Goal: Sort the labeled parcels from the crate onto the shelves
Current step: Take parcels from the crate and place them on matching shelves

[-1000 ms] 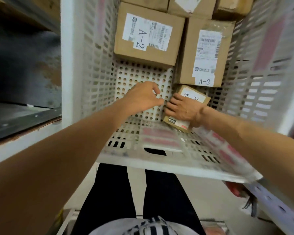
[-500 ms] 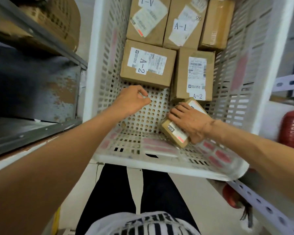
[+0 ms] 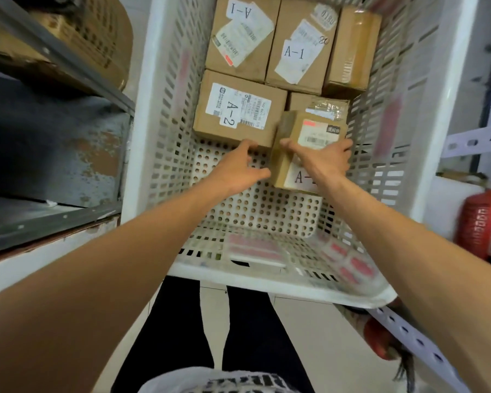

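Brown cardboard parcel (image 3: 315, 134), small and oblong, sits at the right inside the white perforated plastic crate (image 3: 165, 137), its long axis pointing away from the person. The right hand (image 3: 323, 160) grips it across its width, the wrist hiding the label after "A-". The left hand (image 3: 238, 168) is open, fingertips at the near edge of the larger cardboard box marked A-2 (image 3: 238, 109)

The left parcel (image 3: 238, 109) reads A-2; the far parcel (image 3: 299, 43) reads A-1.

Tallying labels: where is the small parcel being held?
Head view, right of crate middle: the small parcel sits tilted in the right hand, beside the flat A-2 box.
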